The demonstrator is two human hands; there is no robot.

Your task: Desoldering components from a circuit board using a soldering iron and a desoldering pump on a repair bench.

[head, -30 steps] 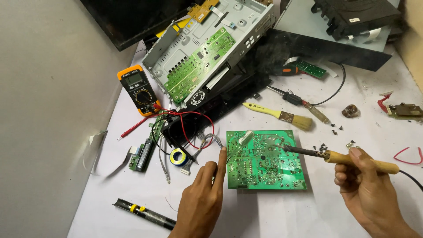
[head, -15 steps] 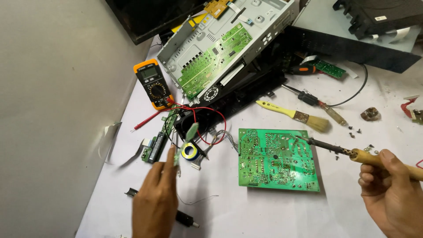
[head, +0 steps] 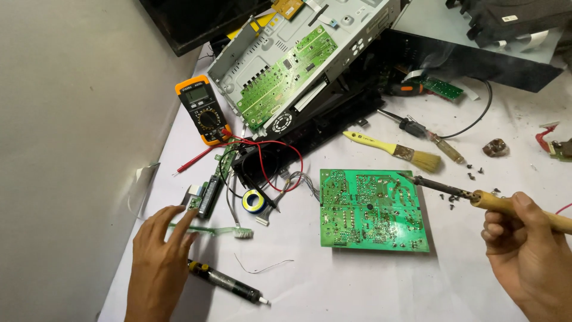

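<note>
A green circuit board (head: pixel 370 209) lies flat on the white table, solder side up. My right hand (head: pixel 524 256) grips a soldering iron (head: pixel 476 195) by its wooden handle, its dark tip resting over the board's upper right corner. My left hand (head: pixel 158 256) is at the lower left with fingers spread, fingertips touching a green toothbrush (head: pixel 214 230). A dark desoldering pump (head: pixel 229 282) lies just right of that hand. A small spool of solder (head: pixel 255 201) sits between the toothbrush and the board.
An orange multimeter (head: pixel 201 108) with red and black leads stands at the back left. An opened metal chassis (head: pixel 304 56) with green boards leans behind it. A yellow-handled brush (head: pixel 396 149), a screwdriver (head: pixel 426 134) and loose screws (head: pixel 473 173) lie at the right. A wall borders the left.
My left hand left the green board and moved down-left to the toothbrush. The soldering iron has stayed over the board's upper right corner. The camera view shifted.
</note>
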